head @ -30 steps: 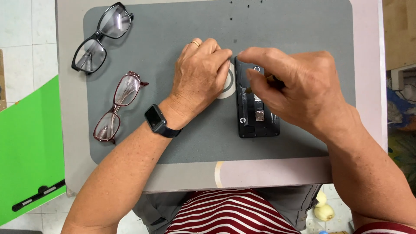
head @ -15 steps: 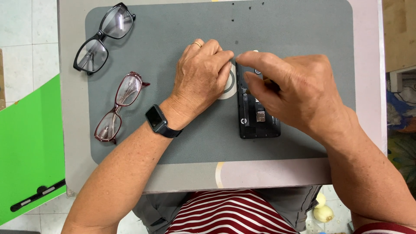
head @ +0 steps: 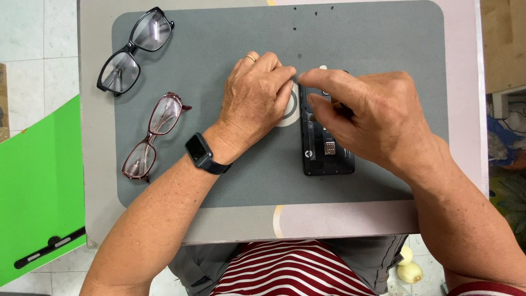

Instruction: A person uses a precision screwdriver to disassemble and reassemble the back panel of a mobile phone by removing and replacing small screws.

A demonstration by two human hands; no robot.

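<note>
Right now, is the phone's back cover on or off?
Off: the phone lies with its inner compartment and card slots exposed under the right hand.

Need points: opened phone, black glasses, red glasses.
opened phone (head: 329,156): head view, on the exposed inside near its lower end.
black glasses (head: 118,71): head view, on the lower lens.
red glasses (head: 163,114): head view, on the upper lens.

A grey mat (head: 219,181) is laid on a table (head: 339,222). A white ring (head: 290,107) is covered by the left hand (head: 255,101); an opened black phone (head: 326,156) is touched by the right hand (head: 372,118). Black glasses (head: 134,49) and red glasses (head: 150,137) are seen well left.
</note>
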